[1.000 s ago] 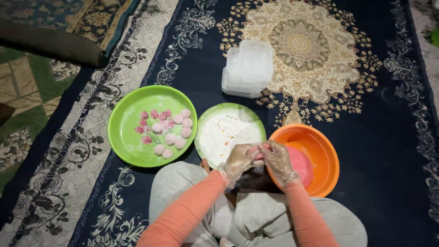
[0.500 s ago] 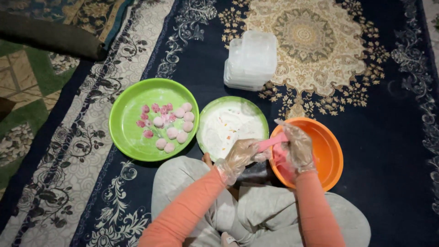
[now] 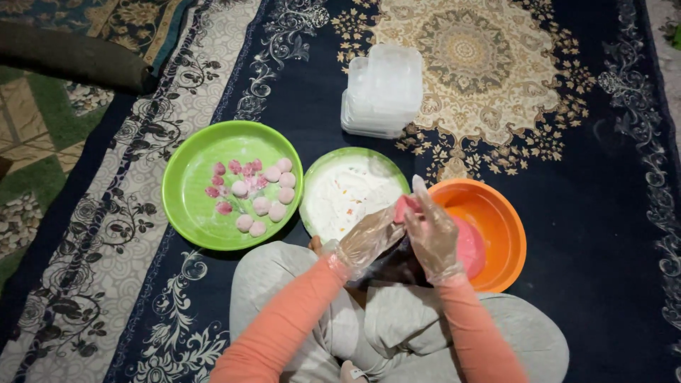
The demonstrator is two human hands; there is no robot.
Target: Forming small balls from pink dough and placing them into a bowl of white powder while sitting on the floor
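Both my hands wear clear plastic gloves. My right hand [image 3: 434,234] and my left hand [image 3: 369,237] meet over my lap and pinch a small piece of pink dough [image 3: 406,206] between them. An orange bowl [image 3: 505,220] to the right holds a larger lump of pink dough [image 3: 469,246]. In front of me a small green plate [image 3: 323,177] is covered with white flour. To the left a larger green plate [image 3: 191,184] carries several pink and white floured dough balls [image 3: 255,195].
A stack of clear plastic containers [image 3: 384,89] stands on the patterned dark blue carpet [image 3: 603,142] beyond the plates. A dark cushion [image 3: 71,60] lies at the upper left. My crossed legs in grey trousers [image 3: 397,333] fill the bottom of the view.
My hands have risen from beside the orange bowl and pulled a small pink piece of dough up between them. The view has shifted slightly.
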